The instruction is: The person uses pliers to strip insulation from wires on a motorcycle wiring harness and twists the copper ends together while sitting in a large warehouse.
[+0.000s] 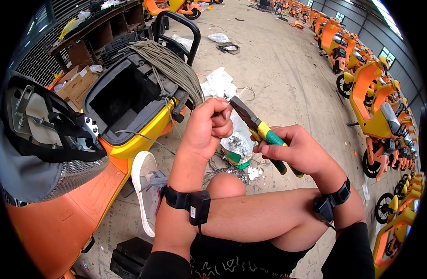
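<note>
My right hand (292, 146) is closed round the handles of a pair of pliers (271, 137) with green and yellow grips. Their dark metal jaws point up and left, with the tip right at the fingertips of my left hand (208, 125). That left hand is curled into a pinch, and whatever small thing lies between thumb and forefinger is too small to make out. Beyond it a thick coil of grey-green cable (169, 65) drapes over the rim of an open black storage box (125, 93) on a yellow and orange scooter. A thin cable (148, 138) loops out below the box toward my left forearm.
An orange scooter footboard (64, 223) and a grey seat (32, 172) lie close on my left. Below my hands, a plastic bag (236, 144) and small scraps lie on the concrete floor. Orange scooters (374, 102) line the right side. A cardboard box (81, 86) stands behind the storage box.
</note>
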The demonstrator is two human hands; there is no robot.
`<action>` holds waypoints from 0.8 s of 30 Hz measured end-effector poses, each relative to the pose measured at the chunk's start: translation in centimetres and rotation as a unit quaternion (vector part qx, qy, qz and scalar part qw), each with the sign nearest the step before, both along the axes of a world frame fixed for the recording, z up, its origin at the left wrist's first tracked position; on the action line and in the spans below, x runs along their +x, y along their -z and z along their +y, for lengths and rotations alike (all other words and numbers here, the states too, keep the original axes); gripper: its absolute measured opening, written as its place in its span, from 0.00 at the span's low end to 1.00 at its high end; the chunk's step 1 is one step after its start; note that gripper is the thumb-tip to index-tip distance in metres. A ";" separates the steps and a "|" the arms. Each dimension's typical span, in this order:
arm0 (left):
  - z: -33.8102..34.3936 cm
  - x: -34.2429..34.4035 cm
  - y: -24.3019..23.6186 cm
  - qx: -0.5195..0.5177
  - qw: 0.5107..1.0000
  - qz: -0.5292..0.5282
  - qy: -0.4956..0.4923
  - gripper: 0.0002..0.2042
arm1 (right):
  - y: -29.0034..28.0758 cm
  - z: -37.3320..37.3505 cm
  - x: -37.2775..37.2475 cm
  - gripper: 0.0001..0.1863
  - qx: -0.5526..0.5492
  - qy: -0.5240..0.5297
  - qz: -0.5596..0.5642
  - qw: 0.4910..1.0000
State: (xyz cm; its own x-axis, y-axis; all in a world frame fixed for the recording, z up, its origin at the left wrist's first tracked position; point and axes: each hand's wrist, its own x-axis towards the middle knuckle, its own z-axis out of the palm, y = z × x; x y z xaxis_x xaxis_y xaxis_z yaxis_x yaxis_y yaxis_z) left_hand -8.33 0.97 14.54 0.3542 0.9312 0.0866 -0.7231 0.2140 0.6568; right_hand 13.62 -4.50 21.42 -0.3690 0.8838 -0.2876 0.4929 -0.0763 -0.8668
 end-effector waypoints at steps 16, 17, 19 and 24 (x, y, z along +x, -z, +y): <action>0.1 0.0 0.2 0.007 0.999 -0.025 0.026 0.11 | 1.0 0.2 0.4 0.14 0.035 0.004 0.019 0.999; 0.0 0.0 0.2 0.009 0.999 -0.023 0.027 0.11 | 1.1 0.2 0.3 0.14 0.039 0.007 0.026 0.999; 0.0 0.1 0.1 0.011 0.999 -0.024 0.028 0.11 | 1.0 0.1 0.2 0.14 0.038 0.016 0.014 0.999; -0.2 0.0 -0.2 0.005 0.997 0.073 -0.014 0.10 | 1.4 0.3 0.4 0.14 0.059 0.027 -0.012 0.998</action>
